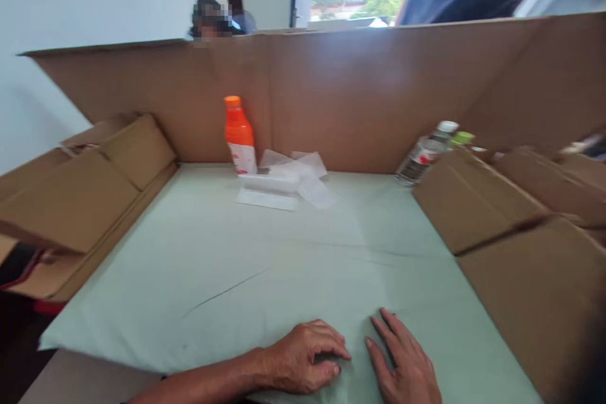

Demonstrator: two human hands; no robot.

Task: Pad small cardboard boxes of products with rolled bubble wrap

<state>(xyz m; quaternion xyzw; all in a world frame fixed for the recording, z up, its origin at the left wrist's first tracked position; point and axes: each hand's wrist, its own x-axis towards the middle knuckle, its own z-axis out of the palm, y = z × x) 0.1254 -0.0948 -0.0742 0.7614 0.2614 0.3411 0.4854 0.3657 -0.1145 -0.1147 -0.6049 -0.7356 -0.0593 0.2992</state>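
My left hand [310, 356] rests at the near edge of the pale green cloth [284, 265], fingers loosely curled with a gap between thumb and forefinger. Nothing shows in it. To its right, my right hand [402, 356] lies palm down on the same cloth, fingers spread and holding nothing. The two hands are apart. Far from both, an orange bottle [240, 136] with a white label stands at the back. By its foot lie some thin white sheets [307, 177] and a white translucent packet [269, 183].
A cardboard wall [355, 95] closes off the back. Cardboard boxes flank the cloth, one on the left [89, 189] and others on the right [483, 202]. A clear bottle [426, 154] leans at the back right. Beyond the wall, part of a person's head [211, 16] shows.
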